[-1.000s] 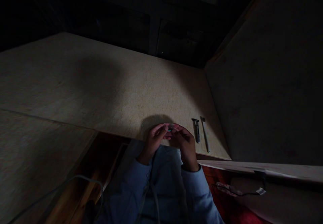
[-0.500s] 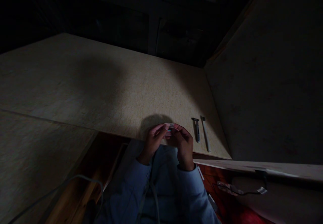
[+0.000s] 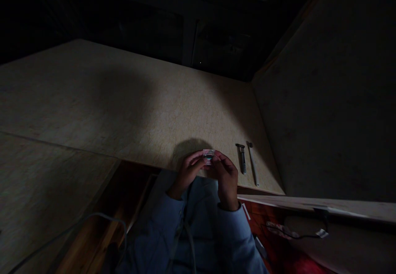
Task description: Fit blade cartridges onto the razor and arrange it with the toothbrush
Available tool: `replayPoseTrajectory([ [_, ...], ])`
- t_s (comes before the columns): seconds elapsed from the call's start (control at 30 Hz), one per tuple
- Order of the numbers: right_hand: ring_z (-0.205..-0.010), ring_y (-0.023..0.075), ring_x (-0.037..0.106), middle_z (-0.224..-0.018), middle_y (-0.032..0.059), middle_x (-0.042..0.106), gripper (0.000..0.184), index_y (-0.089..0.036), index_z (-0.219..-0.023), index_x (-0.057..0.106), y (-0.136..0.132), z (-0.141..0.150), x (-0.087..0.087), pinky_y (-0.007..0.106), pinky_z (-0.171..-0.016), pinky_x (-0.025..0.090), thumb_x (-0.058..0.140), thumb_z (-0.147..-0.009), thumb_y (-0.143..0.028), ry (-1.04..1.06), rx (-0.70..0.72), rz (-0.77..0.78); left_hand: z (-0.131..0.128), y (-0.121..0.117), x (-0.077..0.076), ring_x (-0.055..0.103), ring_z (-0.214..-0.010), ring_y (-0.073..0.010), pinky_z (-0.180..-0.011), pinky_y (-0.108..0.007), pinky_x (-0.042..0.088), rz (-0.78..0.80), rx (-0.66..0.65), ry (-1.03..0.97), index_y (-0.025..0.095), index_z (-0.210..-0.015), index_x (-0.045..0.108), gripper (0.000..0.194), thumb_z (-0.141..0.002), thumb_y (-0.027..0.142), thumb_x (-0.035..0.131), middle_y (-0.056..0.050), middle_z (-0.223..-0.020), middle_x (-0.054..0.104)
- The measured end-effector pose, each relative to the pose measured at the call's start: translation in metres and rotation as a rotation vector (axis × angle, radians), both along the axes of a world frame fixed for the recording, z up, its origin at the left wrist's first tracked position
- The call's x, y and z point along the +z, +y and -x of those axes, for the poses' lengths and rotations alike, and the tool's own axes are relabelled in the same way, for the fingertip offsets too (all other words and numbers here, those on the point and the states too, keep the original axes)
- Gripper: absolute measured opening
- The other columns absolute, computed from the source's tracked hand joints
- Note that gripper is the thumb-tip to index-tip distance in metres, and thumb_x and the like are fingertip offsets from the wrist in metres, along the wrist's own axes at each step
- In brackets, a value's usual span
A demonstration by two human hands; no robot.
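Note:
Between my two hands is a small clear packet (image 3: 208, 152) with a dark and teal piece showing in its middle; its exact kind is too dim to make out. My left hand (image 3: 188, 171) pinches its left side with thumb and fingers. On the other side, my right hand (image 3: 227, 177) grips it, the thumb lying over its lower right part. Both hands are just above the table's front edge. A razor (image 3: 242, 158) with a dark handle lies to the right of my right hand. Beside that is a pale toothbrush (image 3: 253, 165), its head pointing away from me.
The pale tabletop (image 3: 173, 97) stretches far to the left and back. A wall panel (image 3: 324, 101) rises along its right side. At lower left a grey cable (image 3: 77, 222) hangs across, and a black cord (image 3: 305, 237) lies at lower right.
The packet has tipped up slightly, so more of its clear top and the teal piece show above my thumbs. The razor and toothbrush lie as before.

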State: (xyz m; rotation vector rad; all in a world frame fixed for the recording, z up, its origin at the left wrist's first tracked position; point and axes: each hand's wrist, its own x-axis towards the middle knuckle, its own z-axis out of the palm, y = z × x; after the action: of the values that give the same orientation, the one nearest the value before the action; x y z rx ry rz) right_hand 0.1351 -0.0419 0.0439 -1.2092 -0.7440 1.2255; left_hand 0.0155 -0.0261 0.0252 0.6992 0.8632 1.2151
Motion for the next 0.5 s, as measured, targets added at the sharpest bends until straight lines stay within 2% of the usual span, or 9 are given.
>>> replayPoseTrajectory([
  [0.23,-0.095,0.0231,0.07,-0.104,0.0068,0.078,0.037,-0.021,-0.109,0.072,-0.0011,-0.0002,-0.0004,0.04,-0.086,0.057,0.077,-0.076,-0.039,-0.096,-0.058,-0.028,-0.0005,-0.0008,0.0048,0.071,-0.105,-0.0294,-0.081,-0.036,0.062,-0.007,0.003,0.008,0.015,-0.112,0.074,0.042,-0.076,0.037,0.08,-0.014,-0.117,0.075],
  [0.5,-0.087,0.0221,0.07,-0.097,0.0064,0.077,0.035,-0.02,-0.102,0.072,-0.0006,0.0023,0.0,0.038,-0.078,0.058,0.078,-0.074,-0.041,-0.071,-0.071,-0.039,-0.0021,-0.0003,0.004,0.073,-0.1,-0.0283,-0.081,-0.037,0.061,-0.008,0.012,0.031,0.015,-0.109,0.074,0.044,-0.076,0.044,0.08,-0.014,-0.116,0.075],
])
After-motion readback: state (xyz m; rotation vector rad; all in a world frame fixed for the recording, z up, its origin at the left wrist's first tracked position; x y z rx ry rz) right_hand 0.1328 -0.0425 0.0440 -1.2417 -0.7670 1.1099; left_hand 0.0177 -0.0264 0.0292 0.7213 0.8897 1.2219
